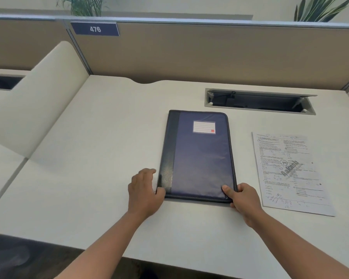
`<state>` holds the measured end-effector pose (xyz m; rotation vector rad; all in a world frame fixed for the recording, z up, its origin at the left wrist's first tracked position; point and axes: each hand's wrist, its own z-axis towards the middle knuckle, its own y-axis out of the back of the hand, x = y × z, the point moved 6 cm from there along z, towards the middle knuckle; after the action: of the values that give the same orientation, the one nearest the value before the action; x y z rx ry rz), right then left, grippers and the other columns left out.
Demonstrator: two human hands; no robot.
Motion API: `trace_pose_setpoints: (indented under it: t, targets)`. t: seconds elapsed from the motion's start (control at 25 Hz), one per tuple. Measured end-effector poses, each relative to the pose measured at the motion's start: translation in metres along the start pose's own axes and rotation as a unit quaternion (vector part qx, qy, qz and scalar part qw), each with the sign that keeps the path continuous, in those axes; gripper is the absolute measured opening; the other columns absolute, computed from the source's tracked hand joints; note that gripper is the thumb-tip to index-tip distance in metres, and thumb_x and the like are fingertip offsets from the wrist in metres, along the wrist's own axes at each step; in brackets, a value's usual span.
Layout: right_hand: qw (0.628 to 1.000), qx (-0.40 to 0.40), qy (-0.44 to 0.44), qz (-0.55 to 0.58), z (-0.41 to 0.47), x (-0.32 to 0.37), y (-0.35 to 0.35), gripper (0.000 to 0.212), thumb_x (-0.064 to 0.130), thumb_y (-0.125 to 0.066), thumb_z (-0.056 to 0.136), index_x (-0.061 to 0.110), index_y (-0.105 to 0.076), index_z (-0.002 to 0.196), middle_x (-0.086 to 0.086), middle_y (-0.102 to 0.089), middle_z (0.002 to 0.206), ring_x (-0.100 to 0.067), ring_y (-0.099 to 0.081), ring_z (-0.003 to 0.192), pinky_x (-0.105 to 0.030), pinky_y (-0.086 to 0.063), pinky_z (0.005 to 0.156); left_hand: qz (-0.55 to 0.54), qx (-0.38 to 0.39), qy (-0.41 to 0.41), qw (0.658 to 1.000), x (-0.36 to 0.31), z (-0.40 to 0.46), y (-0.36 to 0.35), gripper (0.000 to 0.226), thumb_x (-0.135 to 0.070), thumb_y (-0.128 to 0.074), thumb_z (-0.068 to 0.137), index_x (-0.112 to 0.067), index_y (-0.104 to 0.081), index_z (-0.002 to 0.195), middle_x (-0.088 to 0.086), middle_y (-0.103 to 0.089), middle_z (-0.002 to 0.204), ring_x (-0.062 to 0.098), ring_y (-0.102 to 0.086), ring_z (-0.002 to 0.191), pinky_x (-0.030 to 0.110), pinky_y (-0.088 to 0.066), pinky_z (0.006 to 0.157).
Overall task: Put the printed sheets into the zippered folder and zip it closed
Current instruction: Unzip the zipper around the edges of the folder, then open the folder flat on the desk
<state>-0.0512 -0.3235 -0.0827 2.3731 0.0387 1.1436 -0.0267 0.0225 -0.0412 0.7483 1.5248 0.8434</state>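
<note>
Office cubicle: tan partition panel (210,55) at the back, bearing a blue number plate (95,29) reading 476; leafy plants (318,9) above its top rail.

White desk (89,158), largest surface, with a curved divider wing (38,93) at the left and a grey recessed cable hatch (260,101), lid open, at the rear right.

Zippered folder (199,156): navy fabric cover, black leather-look strip down its left side, pale stitching along the edges, white lined label with a red corner square near the top. Lies flat and closed at desk centre, long axis running away from the person, label end farthest.

Printed sheets (290,172): white paper with dense text and a diagonal grey watermark, flat on the desk just right of the folder, apart from it, long axis roughly parallel, slightly skewed.

Left hand (145,192): grips the folder's near left corner, thumb on the cover.

Right hand (244,198): grips the near right corner, thumb on top, fingers curled at the edge.
</note>
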Motion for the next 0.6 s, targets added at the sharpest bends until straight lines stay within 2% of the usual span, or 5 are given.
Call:
trace_pose_setpoints:
  t: [0.12,0.24,0.36,0.44,0.6]
  targets:
    - [1.000,-0.004,0.005,-0.005,-0.006,-0.003,0.002,0.047,0.041,-0.082,0.081,0.016,-0.043,0.073,-0.004,-0.062,0.066,-0.024,-0.060,0.054,-0.041,-0.054,0.062,0.028,0.078,-0.003,0.997,-0.018,0.020,-0.020,0.059,-0.049,-0.054,0.092,-0.025,-0.044,0.145,-0.001,-0.056,0.141,0.028,-0.052,0.124,0.044,-0.040,0.100]
    - [0.999,-0.023,0.028,-0.033,-0.013,-0.009,0.009,0.050,0.045,-0.079,0.081,0.015,-0.040,0.070,-0.002,-0.051,0.063,-0.022,-0.047,0.057,-0.036,-0.042,0.059,0.047,0.128,0.005,0.991,-0.021,0.028,-0.035,0.077,-0.058,-0.057,0.090,-0.030,-0.030,0.156,0.002,-0.051,0.140,0.027,-0.050,0.125,0.043,-0.039,0.102]
    - [0.996,-0.061,0.056,-0.017,-0.021,-0.006,0.021,0.043,0.048,-0.073,0.085,0.009,-0.059,0.073,0.001,-0.062,0.066,-0.020,-0.053,0.062,-0.033,-0.039,0.059,0.051,0.138,-0.006,0.989,-0.023,0.034,-0.036,0.086,-0.063,-0.062,0.084,-0.034,-0.028,0.157,0.000,-0.053,0.123,0.023,-0.055,0.113,0.040,-0.044,0.095]
    - [0.994,-0.085,0.063,0.039,-0.028,0.003,0.030,0.033,0.041,-0.071,0.088,0.015,-0.064,0.068,0.009,-0.066,0.063,-0.018,-0.057,0.066,-0.032,-0.042,0.060,0.056,0.137,-0.006,0.989,-0.027,0.038,-0.033,0.089,-0.065,-0.066,0.080,-0.036,-0.030,0.156,0.000,-0.053,0.117,0.022,-0.058,0.107,0.039,-0.047,0.093]
    - [0.975,-0.119,0.111,0.151,-0.038,0.038,0.046,0.030,0.007,-0.065,0.083,0.006,-0.047,0.060,0.009,-0.047,0.052,-0.012,-0.041,0.056,-0.032,-0.038,0.057,0.024,0.188,0.009,0.982,-0.033,0.044,-0.032,0.088,-0.063,-0.074,0.076,-0.032,-0.041,0.151,0.000,-0.059,0.131,0.022,-0.061,0.113,0.039,-0.051,0.095]
